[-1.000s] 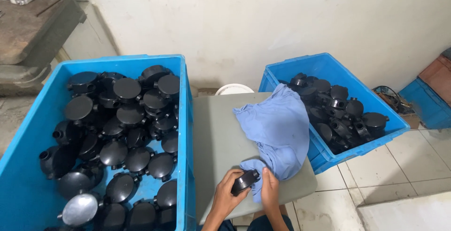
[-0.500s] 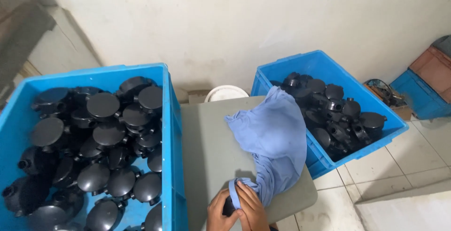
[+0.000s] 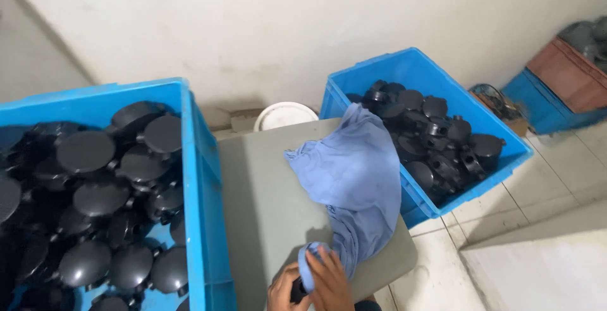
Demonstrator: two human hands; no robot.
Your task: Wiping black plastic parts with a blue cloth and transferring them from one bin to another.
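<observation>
Your 2 hands meet at the bottom centre of the frame, low on the grey board (image 3: 265,197). Your left hand (image 3: 283,291) is curled shut around a small black part (image 3: 296,292), of which only a dark sliver shows between the fingers, so its shape is hard to tell. Your right hand (image 3: 330,282) has its fingers bent and closed over the bunched end of the blue cloth (image 3: 354,178), pressing that end onto the part, a grip that suits wiping it.

The rest of the cloth trails up and to the right from your hands, spread loosely across the board, with its far edge draped over the near rim of the right crate (image 3: 420,206). Lying slack like this, it leaves only the working end under your fingers.

The board sits between the 2 blue crates like a small table, so both are within easy reach. The left crate (image 3: 193,172), at the left of the frame, is heaped with round black parts (image 3: 85,153). The right crate, in the upper right, holds a smaller pile of similar pieces (image 3: 436,140). A white bucket (image 3: 283,115) peeks out behind the board against the wall. At the far right edge stand a brown box (image 3: 566,74) and another blue bin (image 3: 537,105) on the tiled floor
</observation>
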